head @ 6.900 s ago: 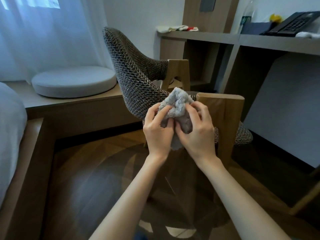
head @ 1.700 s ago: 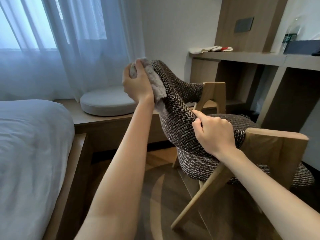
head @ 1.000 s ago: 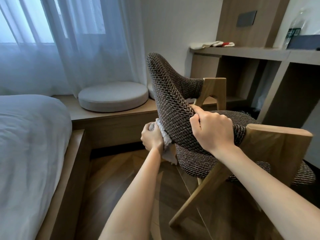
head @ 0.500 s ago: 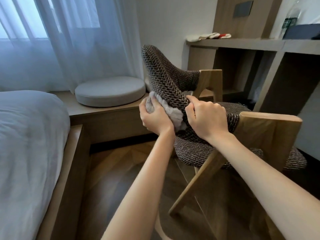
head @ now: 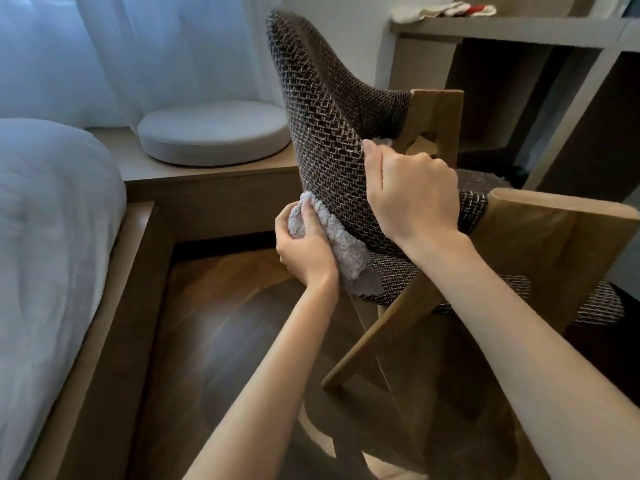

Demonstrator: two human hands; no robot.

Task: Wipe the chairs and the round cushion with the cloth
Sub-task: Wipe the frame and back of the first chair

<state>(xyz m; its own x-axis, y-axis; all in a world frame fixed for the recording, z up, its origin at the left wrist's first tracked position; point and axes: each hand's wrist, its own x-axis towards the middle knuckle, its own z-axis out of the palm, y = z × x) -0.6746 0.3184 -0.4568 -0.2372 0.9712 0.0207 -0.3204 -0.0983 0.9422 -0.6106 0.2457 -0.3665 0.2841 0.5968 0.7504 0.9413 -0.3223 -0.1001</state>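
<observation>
Fluffy grey cloth (head: 341, 244) bunched against dark woven chair (head: 329, 133) back.

Ledge (head: 138, 164) — round cushion (head: 214, 133), floor (head: 214, 323) — chair (head: 329, 109)

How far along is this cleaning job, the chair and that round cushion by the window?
Nothing looks finished for certain. In hand: the left hand presses the cloth low on the outside of the woven chair back while the right hand grips the back's edge to steady it. Left: the round cushion on the ledge lies untouched, apart from the cloth, and any other chair is out of view.
</observation>
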